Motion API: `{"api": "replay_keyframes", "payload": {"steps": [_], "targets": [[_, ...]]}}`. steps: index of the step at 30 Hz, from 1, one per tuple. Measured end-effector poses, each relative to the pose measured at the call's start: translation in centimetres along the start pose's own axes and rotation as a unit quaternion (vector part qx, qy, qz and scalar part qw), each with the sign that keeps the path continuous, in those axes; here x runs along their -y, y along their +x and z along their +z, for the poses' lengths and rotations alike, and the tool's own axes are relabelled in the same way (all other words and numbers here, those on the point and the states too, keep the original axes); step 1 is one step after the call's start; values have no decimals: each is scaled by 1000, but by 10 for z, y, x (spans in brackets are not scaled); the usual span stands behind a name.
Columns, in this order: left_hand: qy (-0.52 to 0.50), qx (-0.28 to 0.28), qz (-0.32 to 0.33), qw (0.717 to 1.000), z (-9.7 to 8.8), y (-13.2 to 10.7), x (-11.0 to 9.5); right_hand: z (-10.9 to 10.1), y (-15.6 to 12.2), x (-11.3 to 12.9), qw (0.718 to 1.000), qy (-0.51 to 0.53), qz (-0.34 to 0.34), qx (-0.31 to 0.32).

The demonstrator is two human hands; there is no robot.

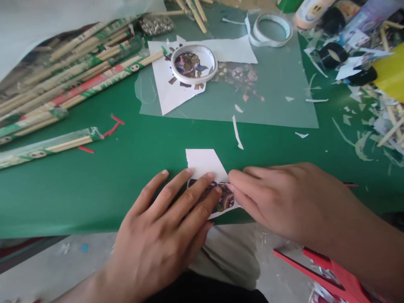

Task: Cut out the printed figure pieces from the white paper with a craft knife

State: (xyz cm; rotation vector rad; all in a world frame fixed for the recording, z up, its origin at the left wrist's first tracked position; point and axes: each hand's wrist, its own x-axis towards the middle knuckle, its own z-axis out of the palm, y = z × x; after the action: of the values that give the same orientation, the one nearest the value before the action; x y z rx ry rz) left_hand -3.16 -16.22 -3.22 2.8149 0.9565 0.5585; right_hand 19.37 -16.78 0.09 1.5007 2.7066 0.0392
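A piece of white paper (203,162) with a dark, colourful printed picture (227,198) lies at the front edge of the green table. My left hand (164,219) rests flat across the paper, fingers spread, pressing it down and covering much of the print. At the paper's right edge, my right hand (277,193) is closed in a pinch, its fingertips at the top of the picture. What it grips is hidden by the fingers. Behind the right wrist, a thin dark-red end (351,185) pokes out; whether it belongs to the gripped thing is unclear.
Wrapped chopsticks (85,88) are heaped at the left. A tape roll (194,80) sits on cut paper over a translucent sheet (280,84), with another tape roll (273,30) behind. Scraps, bottles and a yellow object (389,75) crowd the right. Below is a red frame (341,269).
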Motion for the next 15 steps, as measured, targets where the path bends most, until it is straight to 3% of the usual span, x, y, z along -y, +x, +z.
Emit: {"api": "replay_keyframes", "payload": {"steps": [15], "targets": [[-8, -4, -6, 1000, 0, -1, 0, 0, 1, 0, 1000, -7, -19, 1]]}}
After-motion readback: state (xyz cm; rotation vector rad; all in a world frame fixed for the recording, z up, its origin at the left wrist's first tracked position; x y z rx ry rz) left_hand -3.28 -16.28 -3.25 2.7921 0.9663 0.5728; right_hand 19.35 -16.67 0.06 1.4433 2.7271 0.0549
